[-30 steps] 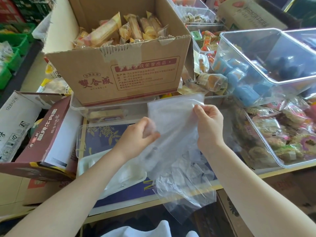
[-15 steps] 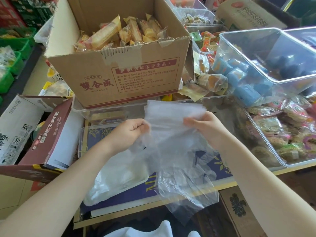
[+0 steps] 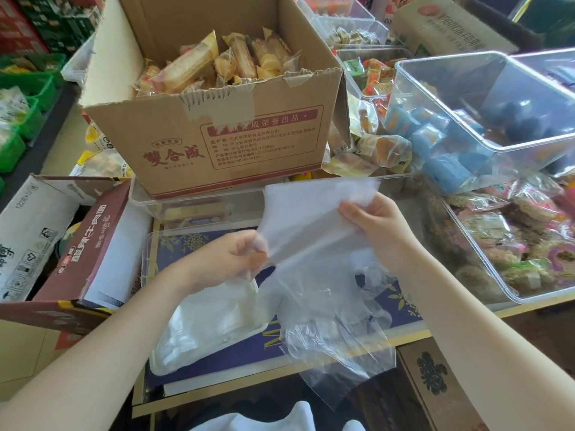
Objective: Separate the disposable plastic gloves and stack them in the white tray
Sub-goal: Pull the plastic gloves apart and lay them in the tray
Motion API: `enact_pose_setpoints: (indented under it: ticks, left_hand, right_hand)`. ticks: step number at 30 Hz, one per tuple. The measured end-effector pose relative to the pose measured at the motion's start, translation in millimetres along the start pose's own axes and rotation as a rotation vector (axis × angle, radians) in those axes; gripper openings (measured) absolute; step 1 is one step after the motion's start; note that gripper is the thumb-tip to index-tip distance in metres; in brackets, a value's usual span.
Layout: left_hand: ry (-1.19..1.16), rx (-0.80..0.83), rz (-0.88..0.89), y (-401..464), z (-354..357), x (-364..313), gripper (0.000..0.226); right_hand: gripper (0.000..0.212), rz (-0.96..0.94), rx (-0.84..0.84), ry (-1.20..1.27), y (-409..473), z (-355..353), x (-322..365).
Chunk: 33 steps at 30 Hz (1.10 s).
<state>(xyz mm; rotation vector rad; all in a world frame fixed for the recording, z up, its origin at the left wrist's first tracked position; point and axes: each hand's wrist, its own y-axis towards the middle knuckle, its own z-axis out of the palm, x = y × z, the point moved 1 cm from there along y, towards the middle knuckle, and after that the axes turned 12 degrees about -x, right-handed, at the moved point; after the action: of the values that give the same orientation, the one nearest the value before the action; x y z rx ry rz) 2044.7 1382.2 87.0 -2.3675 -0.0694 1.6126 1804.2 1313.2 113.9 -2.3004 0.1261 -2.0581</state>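
A bunch of thin clear disposable gloves (image 3: 311, 231) hangs between my hands above the table. My right hand (image 3: 376, 222) grips its upper right edge. My left hand (image 3: 239, 256) pinches a glove layer at the left edge, pulling it away from the bunch. The glove fingers (image 3: 339, 337) dangle down past the table's front edge. Under my left hand sits the white tray (image 3: 258, 328), with separated gloves (image 3: 205, 325) lying in it.
A cardboard box of wrapped snacks (image 3: 224, 132) stands behind my hands on a clear bin (image 3: 199, 200). Clear bins of packaged snacks (image 3: 504, 241) fill the right side. A brown carton (image 3: 84, 253) lies at the left. The table's front edge (image 3: 529, 307) runs along the right.
My left hand has dropped lower and leftward, drawing a glove layer off the bunch. My right hand stays up, still holding the bunch's top edge.
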Motion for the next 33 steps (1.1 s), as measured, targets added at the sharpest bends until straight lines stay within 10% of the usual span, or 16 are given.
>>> enact_pose_setpoints:
  ticks: [20, 26, 33]
  left_hand:
    - [0.091, -0.781, 0.051, 20, 14, 12, 0.016]
    - [0.049, -0.877, -0.040, 19, 8, 32, 0.035]
    - [0.098, -0.875, -0.056, 9, 8, 38, 0.032]
  right_hand:
    - [0.006, 0.008, -0.013, -0.385, 1, -22, -70]
    - [0.036, -0.189, 0.713, -1.034, -39, -22, -131]
    - [0.064, -0.490, 0.872, -1.194, -58, 18, -158]
